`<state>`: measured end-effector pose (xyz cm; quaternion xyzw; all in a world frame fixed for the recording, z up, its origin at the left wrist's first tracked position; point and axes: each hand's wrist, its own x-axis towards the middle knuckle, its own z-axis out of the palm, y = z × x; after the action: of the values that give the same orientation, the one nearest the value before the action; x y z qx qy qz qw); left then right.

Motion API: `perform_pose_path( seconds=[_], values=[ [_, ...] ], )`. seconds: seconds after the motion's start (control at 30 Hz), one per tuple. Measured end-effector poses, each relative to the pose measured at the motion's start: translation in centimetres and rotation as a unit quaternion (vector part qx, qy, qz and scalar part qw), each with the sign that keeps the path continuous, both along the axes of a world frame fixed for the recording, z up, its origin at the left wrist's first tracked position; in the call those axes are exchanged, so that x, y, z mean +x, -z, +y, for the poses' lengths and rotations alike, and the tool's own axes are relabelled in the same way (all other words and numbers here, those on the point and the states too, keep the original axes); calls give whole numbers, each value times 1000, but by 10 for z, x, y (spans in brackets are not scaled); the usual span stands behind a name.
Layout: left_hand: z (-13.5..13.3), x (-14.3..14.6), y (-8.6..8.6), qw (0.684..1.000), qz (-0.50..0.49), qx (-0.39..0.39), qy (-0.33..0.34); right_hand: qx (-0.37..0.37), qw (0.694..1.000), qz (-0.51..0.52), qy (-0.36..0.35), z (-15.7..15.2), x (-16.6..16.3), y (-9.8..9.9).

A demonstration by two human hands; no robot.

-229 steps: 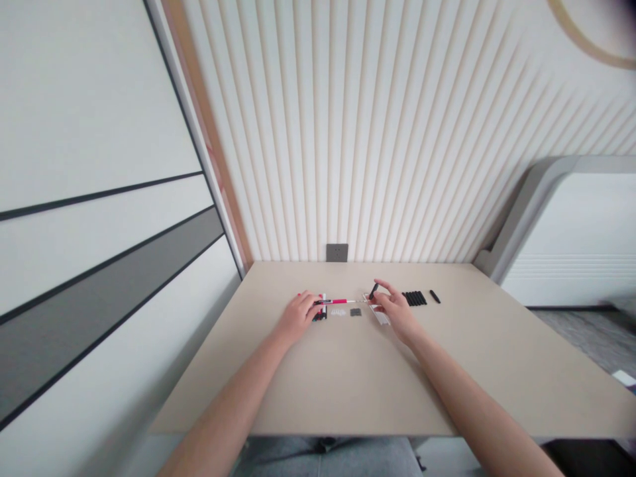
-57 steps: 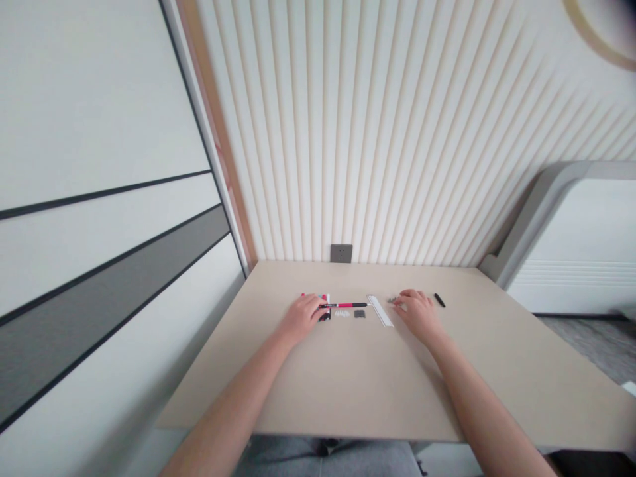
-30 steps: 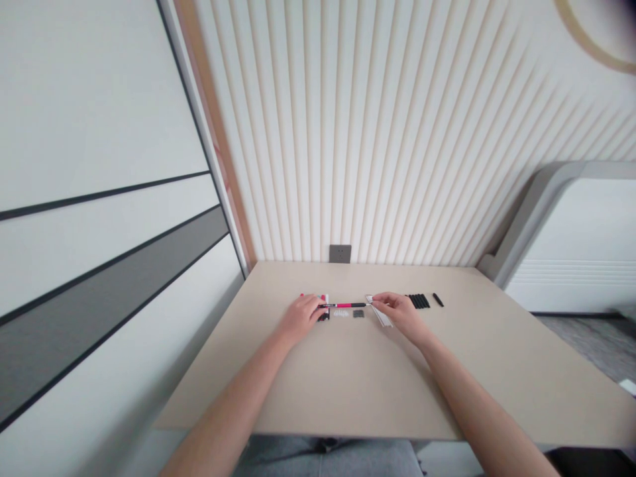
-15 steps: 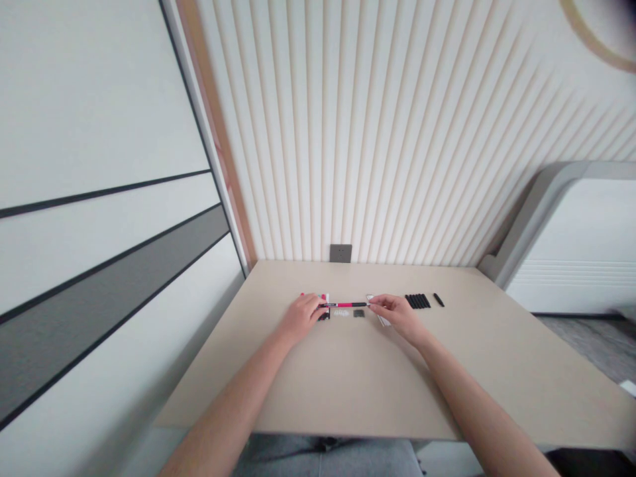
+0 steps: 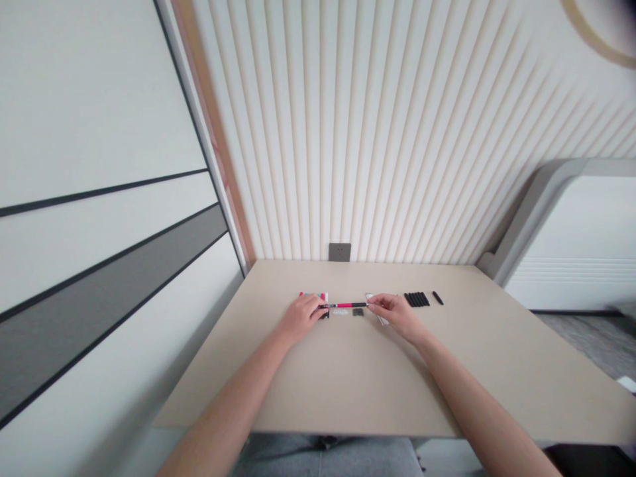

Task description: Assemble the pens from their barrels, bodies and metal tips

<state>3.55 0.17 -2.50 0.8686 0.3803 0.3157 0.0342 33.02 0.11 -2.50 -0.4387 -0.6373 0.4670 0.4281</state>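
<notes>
A pink-and-black pen (image 5: 342, 305) is held over the worktop (image 5: 348, 371), in a narrow grip at each end by the left hand (image 5: 299, 318) and right hand (image 5: 397, 317). To the right lie one black stick (image 5: 437, 297) and a row of black sticks (image 5: 416, 299), too small to count.

the slatted wall panel (image 5: 348, 132) and the desk top (image 5: 278, 391) are brightly and evenly lit by soft, diffuse light (where it comes from cannot be told). only faint, soft-edged shadows are cast beneath the left hand (image 5: 300, 318) and the right hand (image 5: 397, 317). straight lines are bent and fanned out by the wide lens, and the striped wall panels (image 5: 99, 265) are strongly stretched toward the edge. a dark blur (image 5: 629, 10) is caught in the top right corner, while the pen (image 5: 342, 305) is rendered small and slightly soft.
</notes>
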Motion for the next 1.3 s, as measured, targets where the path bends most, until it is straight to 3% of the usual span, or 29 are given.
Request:
perform_pose_path(
  seconds=[0.37,0.57,0.77,1.3],
  values=[
    [0,0,0,1000,2,-3,6,27,998,-54,27,-3,-2,0],
    [-1,1,-1,1000,0,-7,6,92,980,-167,50,-6,-6,4],
    [0,1,1,1000,-9,-9,2,134,976,-167,27,-8,-7,-1],
    [1,0,2,1000,0,-4,6,120,974,-191,8,-10,-7,-2]
  ],
)
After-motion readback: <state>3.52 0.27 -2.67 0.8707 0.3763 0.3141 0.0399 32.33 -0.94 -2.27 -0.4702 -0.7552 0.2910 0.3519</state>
